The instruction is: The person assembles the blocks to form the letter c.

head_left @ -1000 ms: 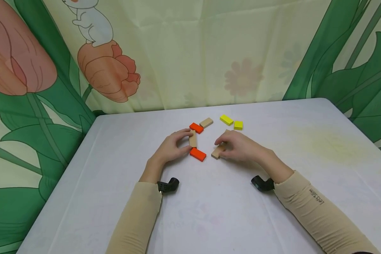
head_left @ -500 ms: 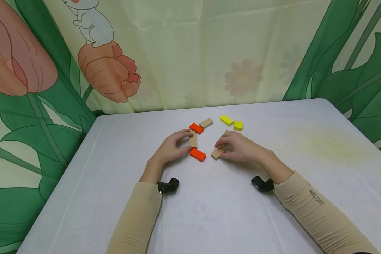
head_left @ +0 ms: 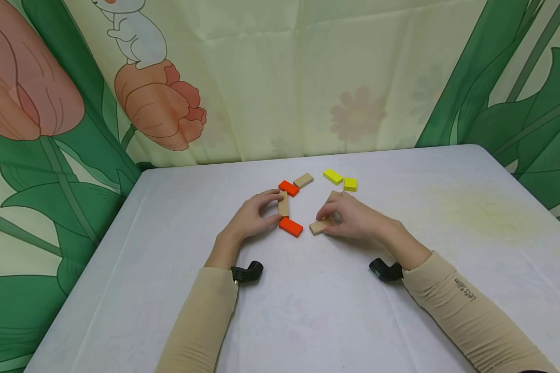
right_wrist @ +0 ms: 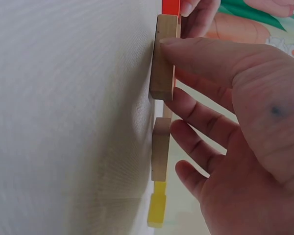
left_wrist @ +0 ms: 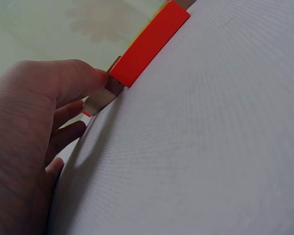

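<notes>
Between two red blocks, the near one (head_left: 291,227) and the far one (head_left: 289,187), a plain wooden block (head_left: 283,204) lies lengthwise away from me. My left hand (head_left: 251,213) holds this wooden block by its ends, fingers at the far end and thumb at the near one beside the red block. To the right, my right hand (head_left: 352,215) pinches another wooden block (right_wrist: 162,58) between thumb and fingers, low over the white cloth. Its left end points toward the near red block, a small gap apart. A further wooden block (right_wrist: 160,149) lies behind the right hand, mostly hidden in the head view.
One more wooden block (head_left: 303,180) adjoins the far red block. Two yellow blocks, a longer one (head_left: 333,176) and a shorter one (head_left: 350,184), lie at the back right. White cloth (head_left: 303,311) covers the table; a printed curtain (head_left: 270,77) hangs behind.
The wooden block in my right hand has turned slightly, its left end shifting a little left toward the near red block. My left hand and the other blocks stay put.
</notes>
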`<state>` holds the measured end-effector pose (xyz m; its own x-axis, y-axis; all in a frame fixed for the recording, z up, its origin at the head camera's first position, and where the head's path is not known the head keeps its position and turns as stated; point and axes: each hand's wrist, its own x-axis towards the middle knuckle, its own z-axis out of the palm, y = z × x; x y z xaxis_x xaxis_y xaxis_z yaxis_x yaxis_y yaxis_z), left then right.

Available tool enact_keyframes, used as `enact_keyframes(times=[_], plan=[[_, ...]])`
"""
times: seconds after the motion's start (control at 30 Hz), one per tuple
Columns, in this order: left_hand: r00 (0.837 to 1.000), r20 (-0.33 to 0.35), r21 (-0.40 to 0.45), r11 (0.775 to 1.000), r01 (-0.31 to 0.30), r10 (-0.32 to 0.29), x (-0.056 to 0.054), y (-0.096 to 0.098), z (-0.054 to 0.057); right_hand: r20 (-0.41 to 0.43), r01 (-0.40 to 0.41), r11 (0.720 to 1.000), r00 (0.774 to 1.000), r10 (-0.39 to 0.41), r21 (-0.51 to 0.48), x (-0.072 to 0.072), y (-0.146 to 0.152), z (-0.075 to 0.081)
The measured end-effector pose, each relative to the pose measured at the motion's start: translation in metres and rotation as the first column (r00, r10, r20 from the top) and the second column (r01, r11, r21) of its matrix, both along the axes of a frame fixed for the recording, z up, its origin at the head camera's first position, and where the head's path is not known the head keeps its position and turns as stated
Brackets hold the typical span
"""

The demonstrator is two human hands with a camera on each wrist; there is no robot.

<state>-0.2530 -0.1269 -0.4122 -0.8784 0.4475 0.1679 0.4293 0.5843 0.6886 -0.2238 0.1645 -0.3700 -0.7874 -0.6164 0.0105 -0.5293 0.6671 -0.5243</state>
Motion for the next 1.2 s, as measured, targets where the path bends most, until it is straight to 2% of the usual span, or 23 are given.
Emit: enact_keyframes(times=[0.97, 1.2], plan=[[1.000, -0.009, -0.009, 1.000, 0.004, -0.004, -0.0006, 0.0013, -0.0002, 0.021, 0.024, 1.000, 0.999, -0.024, 0.008, 0.0004, 0.0007, 0.0005], [1.000, 0.009, -0.019, 1.000, -0.011, 0.011, 0.0006, 0.0013, 0.0009, -0.010, 0.006, 1.000, 1.000, -0.006, -0.015, 0.0001, -0.0014, 0.0014]])
